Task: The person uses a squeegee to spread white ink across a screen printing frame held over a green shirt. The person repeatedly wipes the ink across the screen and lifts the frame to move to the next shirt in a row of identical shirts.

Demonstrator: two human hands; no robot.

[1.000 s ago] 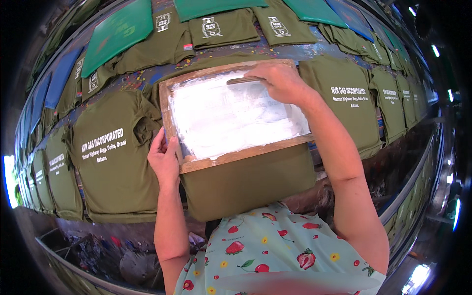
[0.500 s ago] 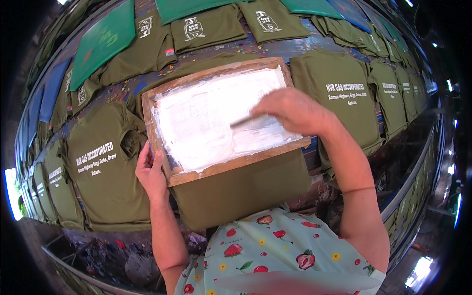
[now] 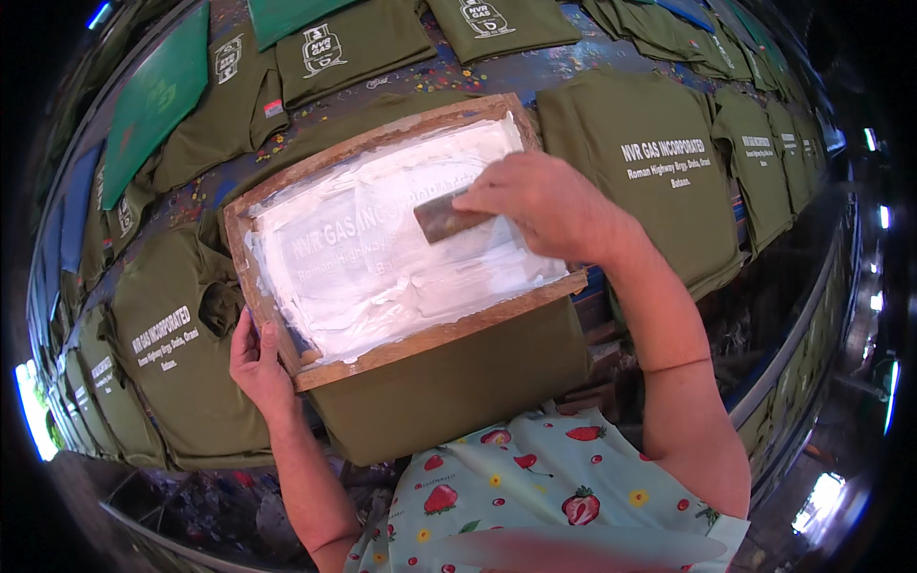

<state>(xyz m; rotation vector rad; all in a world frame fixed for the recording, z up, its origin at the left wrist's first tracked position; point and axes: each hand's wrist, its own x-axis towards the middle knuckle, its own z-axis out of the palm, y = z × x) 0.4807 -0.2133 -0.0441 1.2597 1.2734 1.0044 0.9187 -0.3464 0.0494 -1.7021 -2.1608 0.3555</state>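
A wooden-framed printing screen [image 3: 435, 342] lies tilted over an olive-green shirt [image 3: 449, 387], whose near part shows below the frame. White ink [image 3: 382, 310] coats the mesh thickly along its edges and thinly in the middle, where pale lettering shows through. My right hand [image 3: 544, 202] is closed around a flat squeegee [image 3: 447, 218], which rests on the inked mesh right of its middle. At the frame's lower left corner, my left hand [image 3: 263, 368] grips the wood, thumb on the near side and fingers along the outer edge.
Printed olive shirts lie on both sides, one at the left [image 3: 172, 353] and one at the right [image 3: 650, 162]. Folded shirts [image 3: 353, 53] and green panels [image 3: 158, 105] cover the far side. The table [image 3: 382, 95] is paint-spotted. A metal rail [image 3: 793, 344] runs along the near right.
The squeegee has turned to show its flat face, and the ink around it is thinner, with the lettering now clearer. The whole scene has shifted slightly left. Both hands keep their hold.
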